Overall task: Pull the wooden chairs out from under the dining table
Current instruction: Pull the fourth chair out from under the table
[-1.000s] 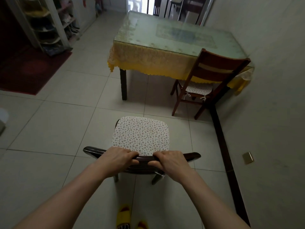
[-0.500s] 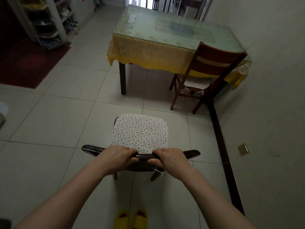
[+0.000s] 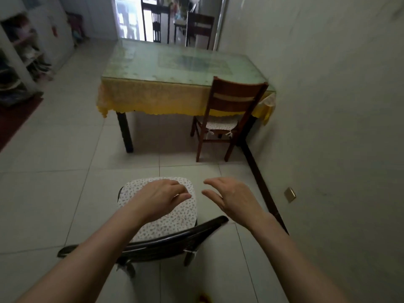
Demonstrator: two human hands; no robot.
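Near chair was parked clear of table; second chair, 1 o'clock, was left tucked; left hand and right hand were raised, fingers spread, nothing gripped

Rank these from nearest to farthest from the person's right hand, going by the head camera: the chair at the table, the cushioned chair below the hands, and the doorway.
From the right hand:
1. Cushioned chair, just below and to its left, clear of the table.
2. Chair at the table, ahead near the wall, seat partly under the yellow cloth.
3. Doorway, beyond the table's far end.
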